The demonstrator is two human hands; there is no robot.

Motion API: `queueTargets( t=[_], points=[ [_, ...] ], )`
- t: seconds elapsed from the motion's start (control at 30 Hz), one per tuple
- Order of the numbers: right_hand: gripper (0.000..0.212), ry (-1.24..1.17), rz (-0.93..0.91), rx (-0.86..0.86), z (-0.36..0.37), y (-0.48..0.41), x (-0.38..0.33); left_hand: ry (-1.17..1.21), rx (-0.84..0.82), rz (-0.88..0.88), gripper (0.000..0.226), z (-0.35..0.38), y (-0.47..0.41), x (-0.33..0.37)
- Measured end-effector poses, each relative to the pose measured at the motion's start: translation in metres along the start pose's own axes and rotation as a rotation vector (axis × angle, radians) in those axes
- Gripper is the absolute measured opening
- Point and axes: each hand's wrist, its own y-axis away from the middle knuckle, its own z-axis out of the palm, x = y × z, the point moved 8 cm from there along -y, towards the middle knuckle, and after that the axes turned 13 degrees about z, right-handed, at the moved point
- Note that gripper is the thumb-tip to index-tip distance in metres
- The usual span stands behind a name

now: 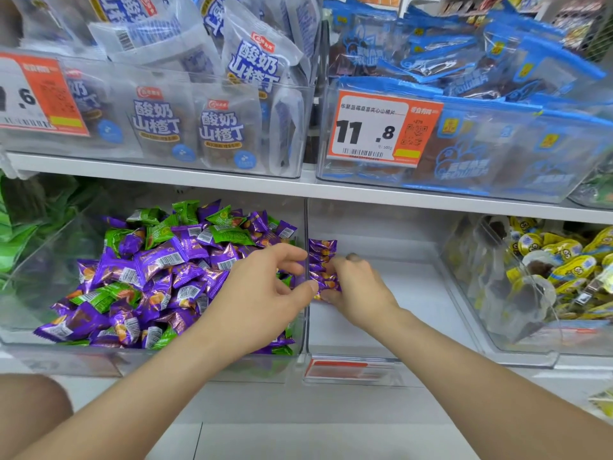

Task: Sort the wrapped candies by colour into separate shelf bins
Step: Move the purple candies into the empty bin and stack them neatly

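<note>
A clear bin on the lower shelf holds a heap of mixed purple candies and green candies. My left hand is inside this bin at its right wall, fingers curled and pinching near purple wrappers at the divider. In the neighbouring clear bin, my right hand grips a small stack of purple candies pressed against that bin's left wall. The rest of that bin's floor is bare white.
A third bin at the right holds yellow wrapped sweets. Green packets fill the far left. The upper shelf carries bins of white-blue snack bags and blue packets, with orange price tags.
</note>
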Motion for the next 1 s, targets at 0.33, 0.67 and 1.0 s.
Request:
queueTargets(
  t=[0.33,0.67,1.0],
  points=[
    [0.050,-0.144,0.097,-0.076,-0.011,0.004,0.002,-0.022,-0.070,0.032,0.041,-0.002,0.001,-0.003],
    [0.026,-0.392,-0.289,0.186,-0.089,0.079,-0.090,-0.667,-0.014,0.090,0.025,-0.071,-0.002,-0.026],
    [0.035,0.200,-0.242,0.125,-0.042,0.031,-0.155,-0.809,-0.215,0.075,0.045,-0.077,-0.011,-0.041]
  ],
)
